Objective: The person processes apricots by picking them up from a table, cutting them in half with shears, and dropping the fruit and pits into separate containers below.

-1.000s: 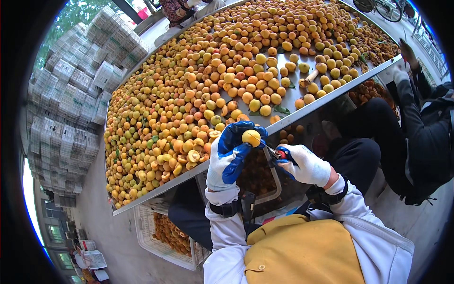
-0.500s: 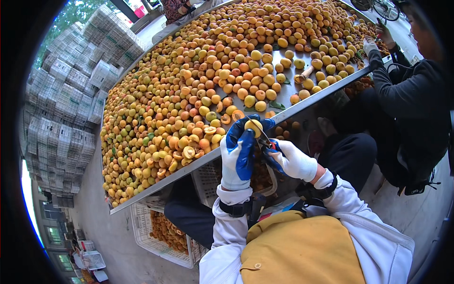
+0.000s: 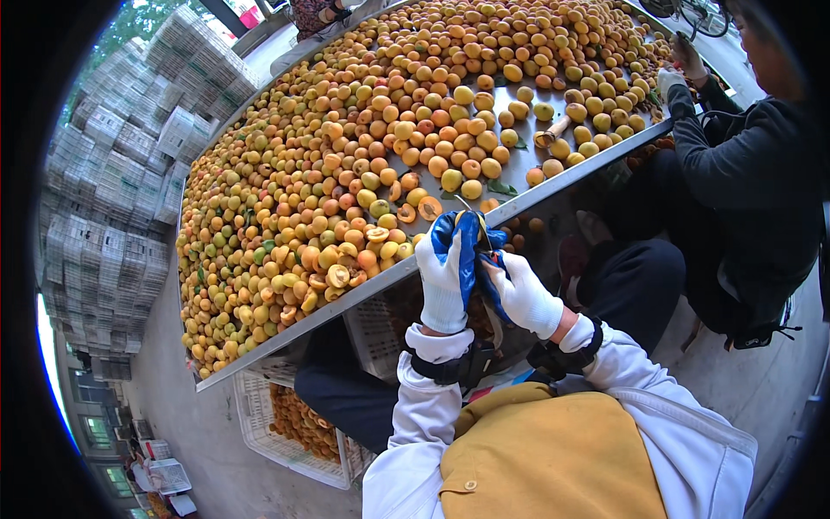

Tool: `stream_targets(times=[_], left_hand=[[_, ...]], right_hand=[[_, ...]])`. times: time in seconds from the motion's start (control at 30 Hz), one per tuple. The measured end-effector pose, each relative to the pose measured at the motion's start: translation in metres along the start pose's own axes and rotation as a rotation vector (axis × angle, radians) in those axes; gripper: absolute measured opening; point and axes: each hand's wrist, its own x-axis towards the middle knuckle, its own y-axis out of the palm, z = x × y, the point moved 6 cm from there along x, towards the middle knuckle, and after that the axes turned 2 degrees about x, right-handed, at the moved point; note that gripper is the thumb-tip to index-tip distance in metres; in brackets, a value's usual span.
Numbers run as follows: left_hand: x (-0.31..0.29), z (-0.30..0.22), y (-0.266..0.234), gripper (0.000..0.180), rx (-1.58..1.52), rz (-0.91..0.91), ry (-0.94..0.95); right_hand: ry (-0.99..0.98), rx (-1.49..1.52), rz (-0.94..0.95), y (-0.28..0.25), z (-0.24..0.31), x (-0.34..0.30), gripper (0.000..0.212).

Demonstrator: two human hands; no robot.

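Both hands wear white gloves with blue palms and meet at the near edge of the table. My left hand [image 3: 444, 275] is closed around an apricot, which its fingers almost wholly hide. Pressed against it, my right hand [image 3: 526, 297] grips a small cutting tool, seemingly a knife; a thin metal blade [image 3: 463, 204] pokes out above the fingers, and a bit of red shows at its handle. Just beyond my hands lie halved apricots [image 3: 430, 208] with orange flesh, among many whole apricots [image 3: 346, 173] on the metal table [image 3: 553, 188].
Under the table, a white crate [image 3: 255, 424] holds orange fruit pieces. To my right sits a co-worker [image 3: 752, 173] with gloved hands at the table's edge. Another person [image 3: 322, 16] is at the far side. Stacked crates [image 3: 108, 199] stand at left. A wooden-looking handle [image 3: 553, 130] lies among the fruit.
My left hand has turned, so the apricot seen clearly before is now mostly covered. The blade tip has come up above the fingers, and both hands are closer together.
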Motion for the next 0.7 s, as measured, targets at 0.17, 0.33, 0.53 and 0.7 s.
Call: stream_targets(times=[0.17,0.33,0.53,0.7], left_hand=[[-0.007,0.008,-0.008,0.028,0.148,0.054,0.145],[-0.019,-0.012,0.001,0.041,0.552,0.136,0.451],[-0.004,0.014,-0.013,0.035,-0.04,0.087,-0.049],[-0.003,0.014,-0.012,0.033,-0.008,0.032,-0.088]], right_hand=[[0.322,0.554,0.009,0.012,-0.028,-0.002,0.03],[0.466,0.837,0.204,0.022,-0.028,-0.005,0.03],[-0.072,-0.161,-0.02,0.01,0.001,0.001,0.018],[0.06,0.01,0.036,0.011,-0.013,0.001,0.022]])
